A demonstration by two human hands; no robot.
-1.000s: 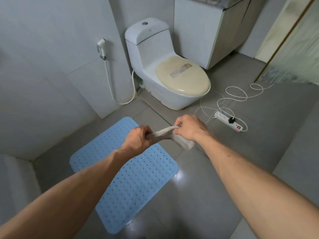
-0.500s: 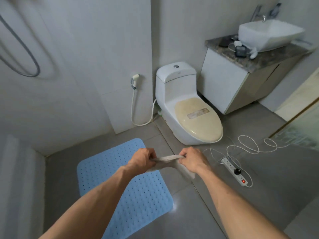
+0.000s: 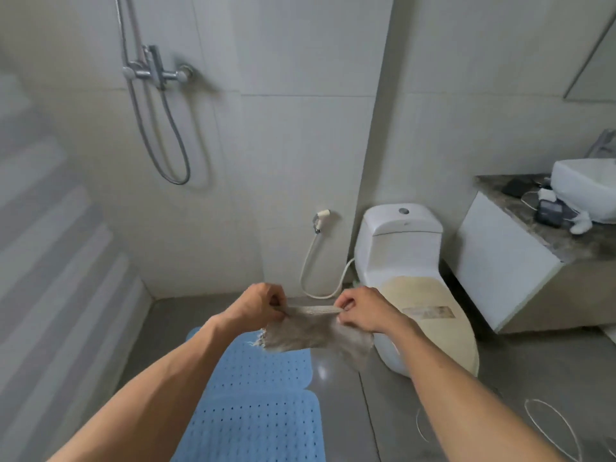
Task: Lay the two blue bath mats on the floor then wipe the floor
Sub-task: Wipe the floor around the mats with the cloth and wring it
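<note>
Cloth unfurled, long axis left-right | left hand, right hand pinch its ends

Grey tiled floor: two blue bath mats end to end, toilet, white cable.

Single head view, facing forward-down, hands near.

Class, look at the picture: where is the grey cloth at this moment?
In the head view the grey cloth is at centre, stretched in the air between the left hand and right hand, above the blue mats and just left of the toilet.
</note>
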